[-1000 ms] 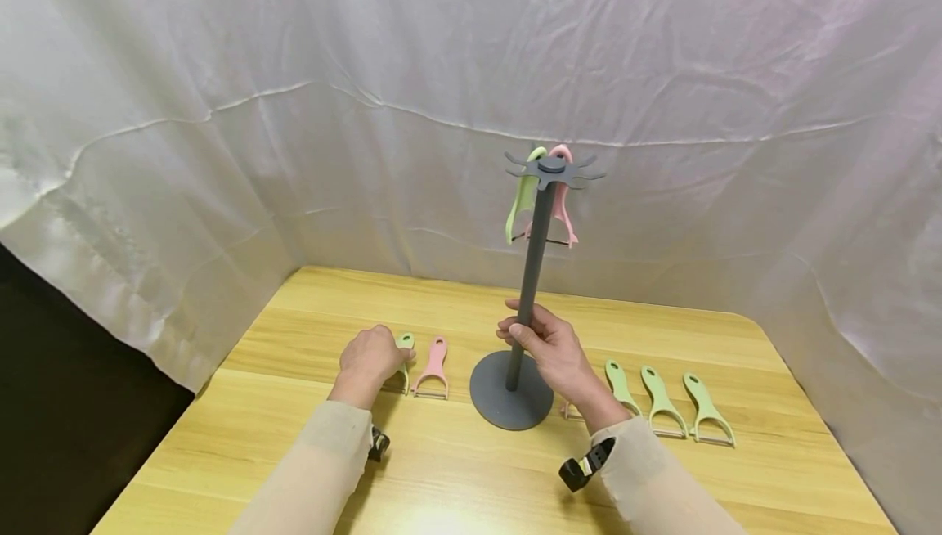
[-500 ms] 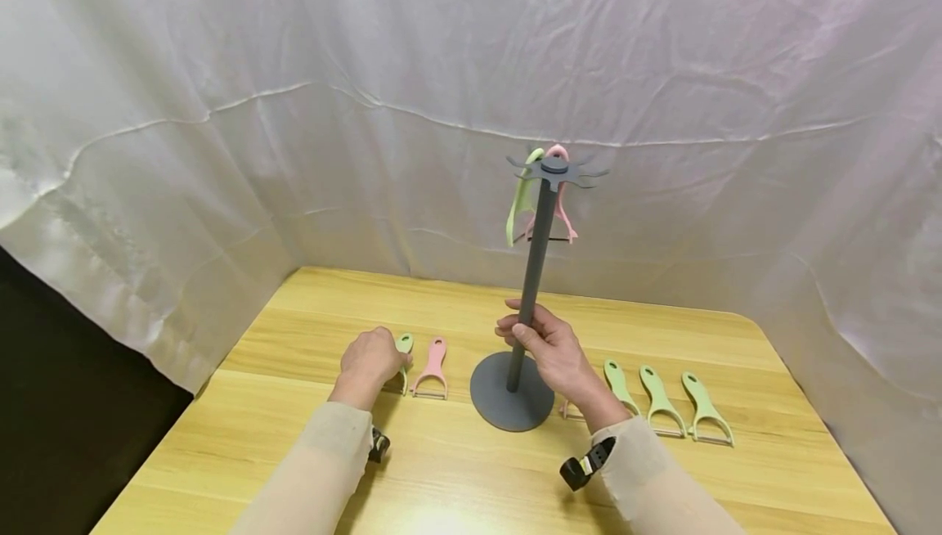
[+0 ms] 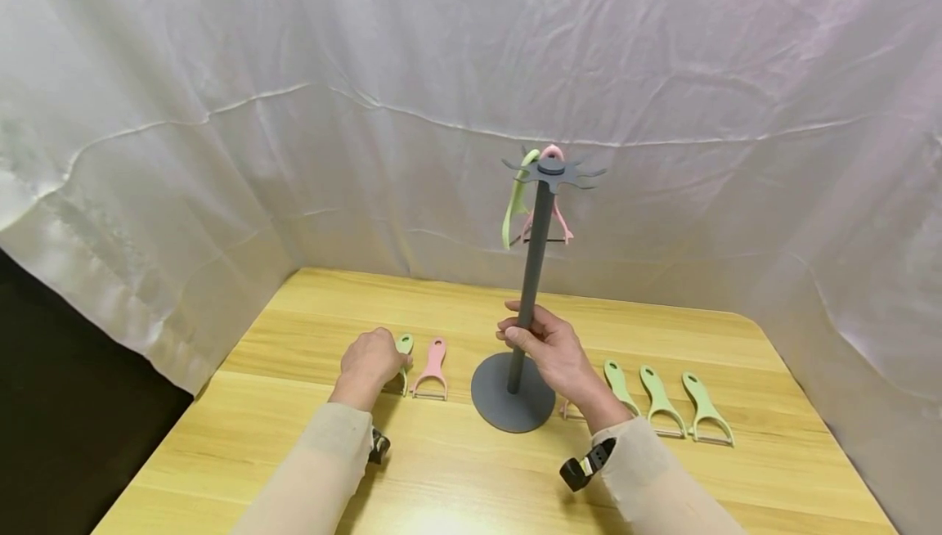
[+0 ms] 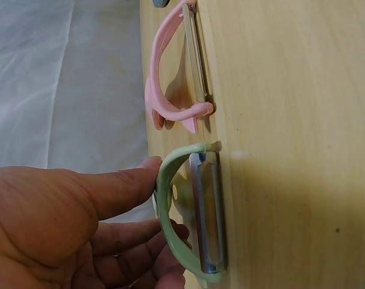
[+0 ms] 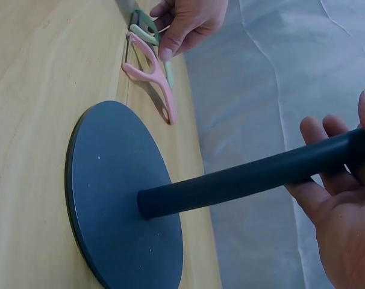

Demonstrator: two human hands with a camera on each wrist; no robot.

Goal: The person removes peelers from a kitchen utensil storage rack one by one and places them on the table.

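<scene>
In the head view, my left hand [image 3: 368, 365] is at the table's left side, pinching a green Y-shaped peeler [image 4: 164, 192] between thumb and fingers. The peeler's metal blade stands close over the wood in the left wrist view. Just right of it lies a pink peeler [image 3: 436, 357]. My right hand [image 3: 553, 351] grips the dark grey pole of a hook stand [image 3: 537, 249], thumb in front and fingers behind. Its round base [image 5: 122, 186] is on the table. From the hooks at the top hang a green peeler [image 3: 513, 209] and a pink peeler [image 3: 566, 232], partly hidden behind the pole.
Three green peelers, one of them a peeler [image 3: 706, 408] farthest right, lie in a row on the wooden table [image 3: 456, 469]. A pink peeler [image 3: 572, 412] there is mostly covered by my right wrist. Pale curtains [image 3: 412, 191] enclose the table behind and at the sides.
The stand has turned slightly in my right hand, and its hooks and hanging peelers have shifted a little left. My left hand has stayed nearly still at the green peeler.
</scene>
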